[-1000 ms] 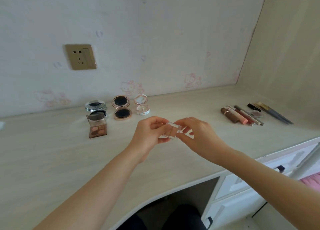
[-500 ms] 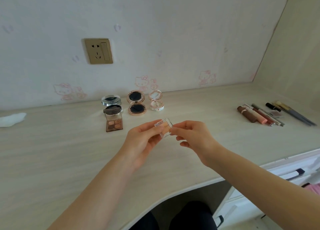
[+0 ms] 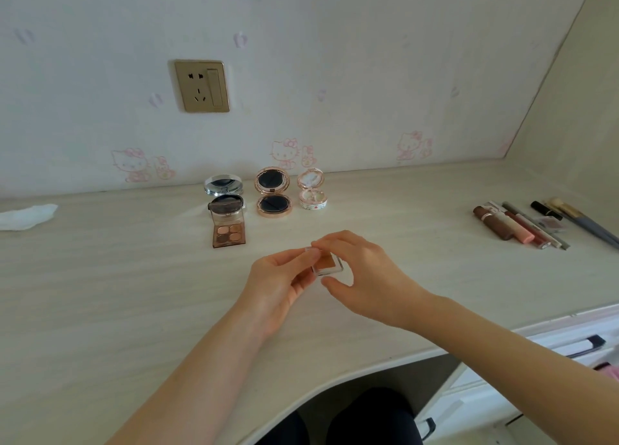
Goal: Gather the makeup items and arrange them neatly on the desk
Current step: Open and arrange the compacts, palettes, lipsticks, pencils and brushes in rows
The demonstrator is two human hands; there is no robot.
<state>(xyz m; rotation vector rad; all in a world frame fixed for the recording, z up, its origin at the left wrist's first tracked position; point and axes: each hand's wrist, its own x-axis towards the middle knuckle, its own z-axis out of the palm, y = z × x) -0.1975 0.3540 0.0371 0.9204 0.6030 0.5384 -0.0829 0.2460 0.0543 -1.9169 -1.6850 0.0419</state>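
Clear case (image 3: 327, 263) now lower in both hands, w/ compacts (image 3: 273, 192) beyond.

I'm holding both hands together at frame center, forearms coming in from bottom left & bottom right. My left hand (image 3: 279, 282) is curling palm-up, thumb & fingertips pinching. My right hand (image 3: 365, 278) is arching over from the right, fingers & thumb pinching too.
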